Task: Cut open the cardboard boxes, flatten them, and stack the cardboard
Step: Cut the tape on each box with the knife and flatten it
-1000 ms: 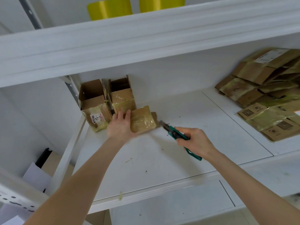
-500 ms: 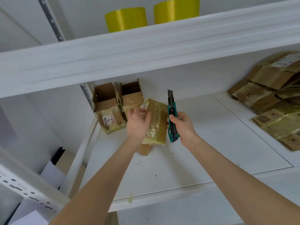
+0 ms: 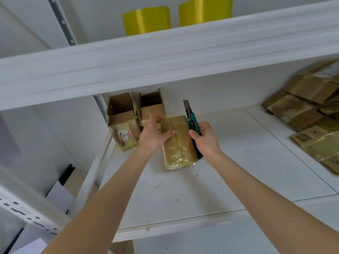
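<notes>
Hands gripping taped box (image 3: 178,142), knife (image 3: 192,121) upright

This looks like a stockroom or packing area. White metal shelving (image 3: 165,57) with slotted uprights (image 3: 62,21) fills the view. Yellow rolls (image 3: 146,20) stand on the upper shelf at 12 o'clock, opened cardboard boxes (image 3: 124,121) sit at 10 o'clock, and flattened taped cardboard (image 3: 308,110) is heaped at 3 o'clock.
</notes>
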Motion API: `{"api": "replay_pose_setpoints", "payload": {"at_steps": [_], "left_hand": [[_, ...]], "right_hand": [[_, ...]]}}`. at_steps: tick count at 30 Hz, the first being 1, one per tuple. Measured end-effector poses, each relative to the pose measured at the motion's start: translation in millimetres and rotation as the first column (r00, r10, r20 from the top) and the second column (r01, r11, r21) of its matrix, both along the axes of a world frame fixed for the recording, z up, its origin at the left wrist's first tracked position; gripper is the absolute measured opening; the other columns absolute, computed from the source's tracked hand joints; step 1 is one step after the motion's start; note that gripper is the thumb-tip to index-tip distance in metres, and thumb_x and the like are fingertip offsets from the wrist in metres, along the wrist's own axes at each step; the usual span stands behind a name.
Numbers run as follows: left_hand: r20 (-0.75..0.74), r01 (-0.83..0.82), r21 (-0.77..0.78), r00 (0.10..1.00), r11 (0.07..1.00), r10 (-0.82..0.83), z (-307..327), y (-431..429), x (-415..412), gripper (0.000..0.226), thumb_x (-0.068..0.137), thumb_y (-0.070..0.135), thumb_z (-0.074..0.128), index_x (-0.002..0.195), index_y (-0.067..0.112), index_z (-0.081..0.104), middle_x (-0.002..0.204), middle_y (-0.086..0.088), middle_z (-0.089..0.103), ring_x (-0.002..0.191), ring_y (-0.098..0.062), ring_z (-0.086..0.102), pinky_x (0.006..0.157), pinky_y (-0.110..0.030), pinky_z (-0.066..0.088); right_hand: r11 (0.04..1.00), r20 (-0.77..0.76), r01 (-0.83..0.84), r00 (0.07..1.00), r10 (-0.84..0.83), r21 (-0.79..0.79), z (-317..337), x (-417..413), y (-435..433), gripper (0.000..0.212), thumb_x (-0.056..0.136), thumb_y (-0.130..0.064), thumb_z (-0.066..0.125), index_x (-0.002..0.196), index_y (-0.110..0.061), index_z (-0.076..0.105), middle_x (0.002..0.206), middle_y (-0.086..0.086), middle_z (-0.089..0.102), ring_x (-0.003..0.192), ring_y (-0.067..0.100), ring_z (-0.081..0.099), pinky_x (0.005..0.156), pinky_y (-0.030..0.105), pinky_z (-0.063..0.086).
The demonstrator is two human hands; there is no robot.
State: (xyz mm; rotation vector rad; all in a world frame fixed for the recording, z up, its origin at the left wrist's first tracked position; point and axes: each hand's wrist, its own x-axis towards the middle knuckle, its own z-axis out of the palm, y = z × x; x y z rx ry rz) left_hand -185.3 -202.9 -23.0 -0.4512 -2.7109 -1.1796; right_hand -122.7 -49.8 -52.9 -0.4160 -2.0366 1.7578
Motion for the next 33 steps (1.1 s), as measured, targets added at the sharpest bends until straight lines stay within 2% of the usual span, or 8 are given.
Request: {"api": "replay_pose_setpoints", "payload": {"at_steps": [6,10,13,20,23,25,28,33], "left_hand": [[-0.320,-0.005,0.030,0.947,1.000,0.014,-18,10,21,0.063,0.076,0.020,0.077,0.134,0.017,0.051,0.117,0.004,0.056,0.092,-0.011,0.054,0.075,-0.024,0.044],[-0.239,0.068,0.020,0.969,0.997,-0.062,-42,4,22,0.042,0.083,0.008,0.070,0.125,0.009,0.062,0.124,-0.003,0.058,0.106,-0.019,0.060,0.089,-0.024,0.049],[-0.250,0.072,-0.023,0.965,0.997,-0.075,-44,6,17,0.039,0.089,0.013,0.064,0.128,0.012,0.060,0.135,-0.003,0.055,0.112,-0.020,0.059,0.094,-0.029,0.048],[-0.268,-0.003,-0.113,0.963,0.994,-0.028,-27,28,19,0.026,0.094,0.025,0.056,0.119,0.022,0.065,0.120,0.005,0.063,0.090,-0.022,0.065,0.070,-0.029,0.050],[-0.427,-0.149,-0.075,0.898,0.986,0.104,-1,33,19,0.017,0.093,0.036,0.058,0.102,0.032,0.072,0.086,0.006,0.071,0.065,-0.018,0.064,0.046,-0.018,0.030],[-0.420,-0.216,-0.132,0.896,0.967,0.142,19,33,12,0.019,0.093,0.041,0.055,0.103,0.037,0.071,0.076,0.004,0.068,0.065,-0.021,0.064,0.046,-0.017,0.025],[-0.248,-0.145,-0.308,0.966,0.940,0.067,23,27,4,0.029,0.096,0.041,0.048,0.122,0.041,0.061,0.098,0.003,0.069,0.089,-0.024,0.066,0.058,-0.024,0.038],[-0.200,-0.209,-0.249,0.967,0.946,0.161,8,19,-1,0.036,0.092,0.046,0.055,0.126,0.033,0.058,0.107,-0.004,0.068,0.095,-0.029,0.065,0.065,-0.028,0.040]], "right_hand": [[1.000,-0.041,0.008,0.999,-0.009,-0.030,-4,-2,-2,0.022,0.092,-0.012,0.061,0.109,-0.018,0.048,0.107,-0.001,0.063,0.095,0.014,0.060,0.078,0.024,0.046],[0.995,0.033,-0.036,0.999,0.040,-0.097,-25,1,0,0.018,0.093,-0.009,0.059,0.108,-0.016,0.052,0.108,0.002,0.064,0.097,0.017,0.061,0.080,0.026,0.046],[0.992,0.065,-0.012,0.998,0.020,-0.123,-30,3,7,0.013,0.093,-0.012,0.060,0.103,-0.019,0.056,0.100,0.004,0.067,0.096,0.025,0.064,0.080,0.034,0.052],[0.960,0.107,0.017,0.994,0.013,-0.278,-28,11,15,0.012,0.097,-0.018,0.055,0.109,-0.019,0.057,0.105,0.009,0.064,0.092,0.030,0.061,0.089,0.047,0.053],[0.986,0.020,0.067,0.998,-0.064,-0.153,-14,9,18,0.014,0.097,-0.022,0.055,0.110,-0.019,0.057,0.093,0.007,0.064,0.082,0.029,0.061,0.082,0.047,0.054],[0.996,-0.015,0.081,0.997,-0.082,-0.031,-3,5,21,0.013,0.096,-0.027,0.056,0.108,-0.022,0.058,0.087,0.005,0.065,0.079,0.030,0.064,0.078,0.048,0.055],[0.990,0.039,0.083,0.995,-0.088,0.115,4,1,19,0.024,0.095,-0.031,0.055,0.115,-0.019,0.063,0.088,0.003,0.068,0.077,0.027,0.067,0.074,0.047,0.057],[0.994,0.081,0.070,0.994,-0.077,0.084,2,-4,11,0.019,0.096,-0.031,0.054,0.102,-0.017,0.064,0.070,-0.001,0.063,0.061,0.020,0.062,0.068,0.041,0.055]]}}
